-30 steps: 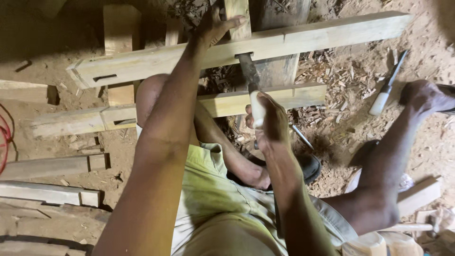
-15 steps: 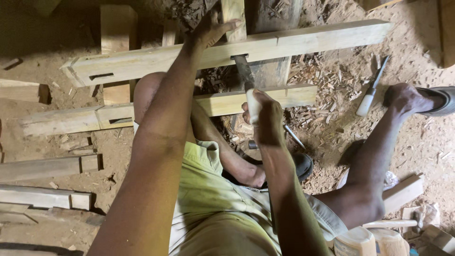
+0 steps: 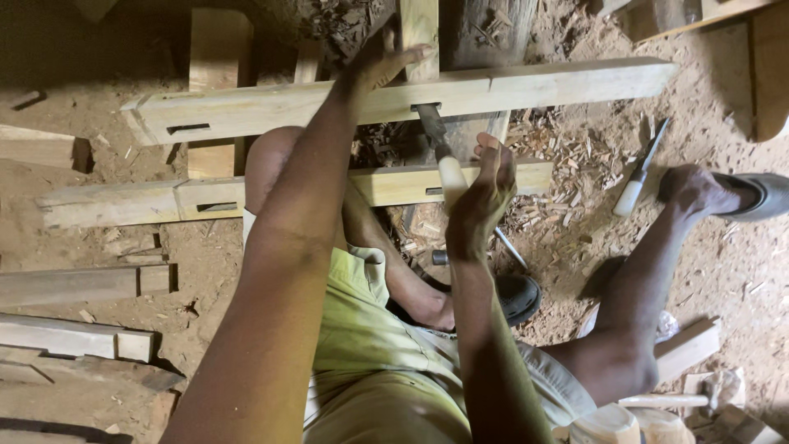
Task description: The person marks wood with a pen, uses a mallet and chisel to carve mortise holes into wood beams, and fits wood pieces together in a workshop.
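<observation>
Shorts in green cover my lap nearest the camera, my bare knees and a black sandal crowding the ground below the work. My right hand is wrapped tight around the pale handle of a chisel, its dark blade set in a mortise of the upper timber rail. My left hand presses flat on that rail, fingers spread. Beyond, wood chips and 1 spare chisel lie on open dirt.
</observation>
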